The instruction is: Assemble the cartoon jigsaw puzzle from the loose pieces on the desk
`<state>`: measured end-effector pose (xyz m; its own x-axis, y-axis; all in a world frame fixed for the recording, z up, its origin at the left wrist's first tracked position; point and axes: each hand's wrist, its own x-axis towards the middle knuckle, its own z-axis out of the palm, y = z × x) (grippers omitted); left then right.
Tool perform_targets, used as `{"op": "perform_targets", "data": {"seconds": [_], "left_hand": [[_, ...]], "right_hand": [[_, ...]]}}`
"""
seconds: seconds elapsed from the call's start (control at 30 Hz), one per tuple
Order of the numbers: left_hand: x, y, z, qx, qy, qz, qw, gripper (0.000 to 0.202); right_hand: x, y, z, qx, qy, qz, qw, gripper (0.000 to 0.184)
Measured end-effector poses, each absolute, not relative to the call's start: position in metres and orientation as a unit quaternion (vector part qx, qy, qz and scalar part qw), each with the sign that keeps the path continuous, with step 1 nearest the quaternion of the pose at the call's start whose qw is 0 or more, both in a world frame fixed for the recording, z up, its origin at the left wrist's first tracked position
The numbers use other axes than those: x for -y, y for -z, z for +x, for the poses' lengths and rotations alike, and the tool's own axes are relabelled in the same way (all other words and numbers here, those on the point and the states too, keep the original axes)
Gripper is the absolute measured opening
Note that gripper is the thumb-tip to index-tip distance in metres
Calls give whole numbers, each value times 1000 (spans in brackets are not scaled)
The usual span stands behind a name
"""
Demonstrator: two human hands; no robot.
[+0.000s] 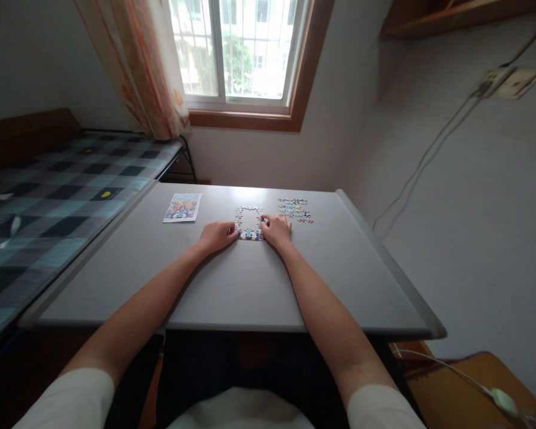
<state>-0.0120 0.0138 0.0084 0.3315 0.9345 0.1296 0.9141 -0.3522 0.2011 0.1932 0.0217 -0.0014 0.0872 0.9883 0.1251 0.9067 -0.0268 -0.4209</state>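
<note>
My left hand (pixel 218 236) is loosely curled at the left edge of the puzzle (pixel 251 235), right hand (pixel 277 230) bent over its right edge. Can't tell if either's pinching a piece. Puzzle's right between them, basically a ring. Loose pieces (pixel 297 210) just beyond my right, picture sheet (pixel 183 208) farther out past my left.

Rests the left hand (pixel 218 236) at the left side of a rectangular ring of joined puzzle pieces (pixel 250 235), the right hand (pixel 277 230) at its right side. Has loose pieces (pixel 295 210) in rough rows to the right on the grey table (pixel 232 292), a printed picture sheet (pixel 183 208) to the left, a window (pixel 220 53) beyond.
</note>
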Motion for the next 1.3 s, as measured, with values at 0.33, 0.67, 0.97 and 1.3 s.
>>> {"op": "perform_targets", "data": {"seconds": [0.33, 0.67, 0.97, 1.3], "left_hand": [[-12, -11, -12, -566, -108, 816, 48, 37], [-11, -13, -11, -570, -105, 813, 54, 36], [-12, -12, -12, -566, -107, 816, 46, 36], [-13, -10, -13, -566, -108, 816, 45, 36]], "right_hand": [[-20, 0, 193, 670, -100, -709, 197, 37], [-18, -4, 192, 667, -107, -711, 195, 38], [-20, -2, 193, 667, -103, -709, 204, 37], [-19, -3, 193, 668, -103, -710, 196, 38]]}}
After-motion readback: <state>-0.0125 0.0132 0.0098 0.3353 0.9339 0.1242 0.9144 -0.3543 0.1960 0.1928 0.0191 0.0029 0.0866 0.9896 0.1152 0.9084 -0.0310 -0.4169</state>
